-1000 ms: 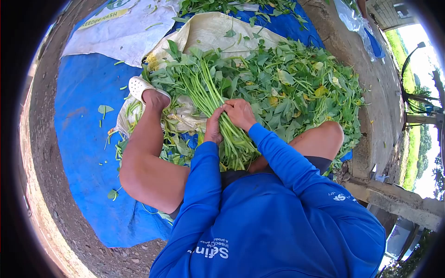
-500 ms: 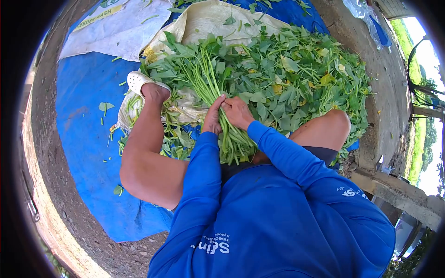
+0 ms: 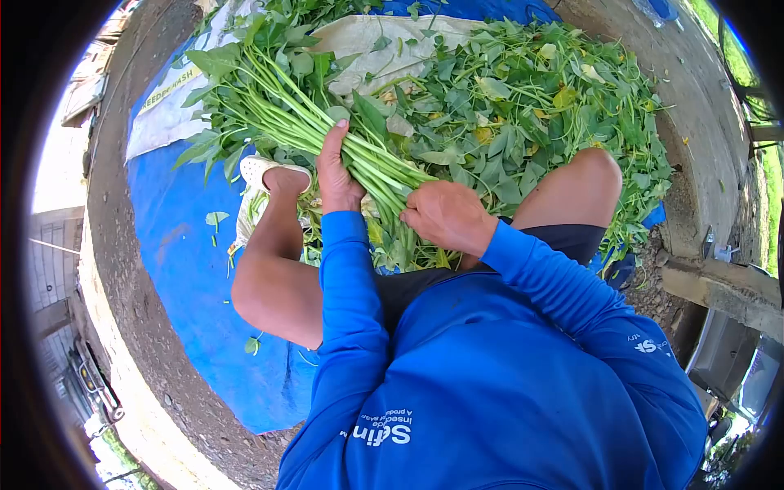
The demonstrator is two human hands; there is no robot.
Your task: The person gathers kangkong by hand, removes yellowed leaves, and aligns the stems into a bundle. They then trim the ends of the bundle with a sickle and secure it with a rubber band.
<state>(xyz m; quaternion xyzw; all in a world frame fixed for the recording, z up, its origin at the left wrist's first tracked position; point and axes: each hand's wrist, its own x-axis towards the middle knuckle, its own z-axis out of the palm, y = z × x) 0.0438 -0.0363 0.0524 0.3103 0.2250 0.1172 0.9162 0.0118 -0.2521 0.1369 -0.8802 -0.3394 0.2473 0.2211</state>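
A thick bunch of leafy greens (image 3: 282,116) with long pale-green stems lies slantwise across both my hands. Its leaves point to the upper left, and its cut stem ends hang towards my lap. My left hand (image 3: 338,170) grips the bunch from below at mid-stem, thumb up along the near side. Lower down, my right hand (image 3: 447,214) is closed around stems near the cut ends; its fingertips are partly hidden. Beyond my hands spreads a big heap of loose greens (image 3: 498,122), some leaves yellowed.
Under everything lies a blue tarp (image 3: 184,261), with pale sacks (image 3: 380,49) on top at the back. My bent legs frame the work area, one foot in a white clog (image 3: 260,171). Leaf scraps dot the tarp. A concrete edge (image 3: 710,286) stands at the right.
The bunch has lifted and swung from nearly upright to a slant, its leaves now further left. My left hand has moved up and left, while my right hand has shifted right and down slightly.
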